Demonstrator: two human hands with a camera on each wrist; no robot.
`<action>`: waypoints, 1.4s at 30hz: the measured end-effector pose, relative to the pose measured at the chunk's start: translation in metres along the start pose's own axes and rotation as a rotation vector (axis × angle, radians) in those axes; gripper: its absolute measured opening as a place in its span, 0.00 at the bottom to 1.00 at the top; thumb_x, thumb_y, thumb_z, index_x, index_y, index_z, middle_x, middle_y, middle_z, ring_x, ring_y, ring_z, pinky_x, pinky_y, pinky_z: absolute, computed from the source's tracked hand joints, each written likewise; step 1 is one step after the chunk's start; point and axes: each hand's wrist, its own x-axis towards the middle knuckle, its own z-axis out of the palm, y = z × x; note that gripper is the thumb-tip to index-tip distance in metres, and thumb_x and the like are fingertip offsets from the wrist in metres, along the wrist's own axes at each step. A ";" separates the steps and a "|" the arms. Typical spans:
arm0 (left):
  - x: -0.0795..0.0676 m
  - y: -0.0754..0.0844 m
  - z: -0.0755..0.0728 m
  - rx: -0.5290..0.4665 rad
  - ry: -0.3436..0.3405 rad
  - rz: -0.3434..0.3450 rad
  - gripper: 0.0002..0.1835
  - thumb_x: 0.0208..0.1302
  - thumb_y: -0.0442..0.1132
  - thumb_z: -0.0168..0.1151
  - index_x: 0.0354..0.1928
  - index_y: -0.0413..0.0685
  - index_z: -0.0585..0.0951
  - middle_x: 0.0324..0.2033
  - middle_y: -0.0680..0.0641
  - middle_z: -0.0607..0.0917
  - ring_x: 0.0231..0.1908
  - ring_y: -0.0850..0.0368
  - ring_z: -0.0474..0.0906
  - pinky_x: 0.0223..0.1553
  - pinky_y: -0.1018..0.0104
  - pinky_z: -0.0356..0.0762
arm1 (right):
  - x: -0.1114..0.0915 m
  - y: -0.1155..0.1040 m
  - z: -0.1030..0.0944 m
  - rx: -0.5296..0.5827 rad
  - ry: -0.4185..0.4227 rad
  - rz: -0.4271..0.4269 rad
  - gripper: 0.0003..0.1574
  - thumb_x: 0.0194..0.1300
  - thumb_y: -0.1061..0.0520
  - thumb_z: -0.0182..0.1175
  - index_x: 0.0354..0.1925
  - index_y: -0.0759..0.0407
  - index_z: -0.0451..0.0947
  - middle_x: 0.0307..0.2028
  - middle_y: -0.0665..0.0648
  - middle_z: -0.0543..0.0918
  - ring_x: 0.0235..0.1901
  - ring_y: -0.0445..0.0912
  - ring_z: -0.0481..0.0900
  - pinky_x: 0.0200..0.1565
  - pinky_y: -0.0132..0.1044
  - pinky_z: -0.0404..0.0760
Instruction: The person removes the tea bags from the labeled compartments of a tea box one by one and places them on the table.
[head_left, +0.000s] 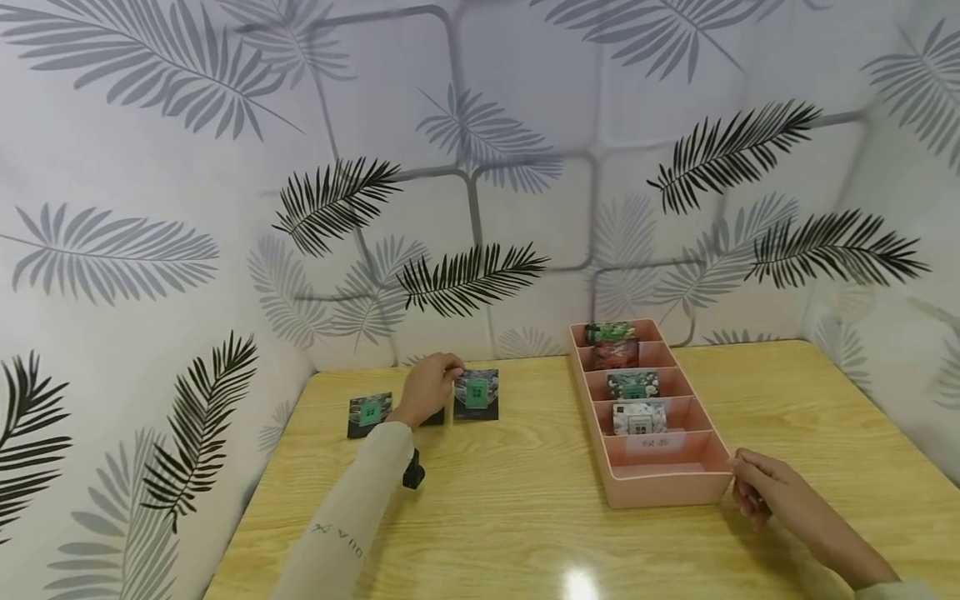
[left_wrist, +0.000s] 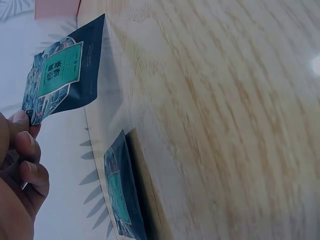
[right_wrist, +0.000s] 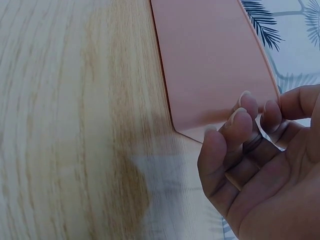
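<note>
My left hand point(head_left: 431, 388) pinches the upper left corner of a dark sachet with a green label point(head_left: 476, 395). In the left wrist view this sachet point(left_wrist: 62, 70) stands tilted up from the table. A similar sachet point(left_wrist: 120, 192) lies close by. The head view also has a sachet point(head_left: 370, 414) further left and one point(head_left: 435, 417) mostly hidden behind the hand. At the near right corner of a long pink divided box point(head_left: 667, 492), my right hand point(head_left: 767, 487) grips the rim between thumb and finger. Its other fingers are loosely curled beside the box wall point(right_wrist: 215, 60).
Sachets stand in the box's farther compartments: green point(head_left: 610, 332), red point(head_left: 616, 354), dark floral point(head_left: 632, 385) and white point(head_left: 640, 417). A small black object point(head_left: 413, 472) is on the wooden table point(head_left: 517, 508) beside my left sleeve. A leaf-patterned wall covering point(head_left: 525, 200) borders the table's back edge.
</note>
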 end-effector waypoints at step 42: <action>0.006 -0.009 0.020 0.187 -0.106 -0.097 0.08 0.76 0.35 0.60 0.47 0.46 0.88 0.41 0.45 0.89 0.35 0.51 0.85 0.35 0.54 0.84 | -0.001 -0.003 0.000 0.009 -0.006 0.020 0.30 0.87 0.46 0.37 0.33 0.67 0.65 0.25 0.58 0.76 0.21 0.48 0.74 0.24 0.44 0.80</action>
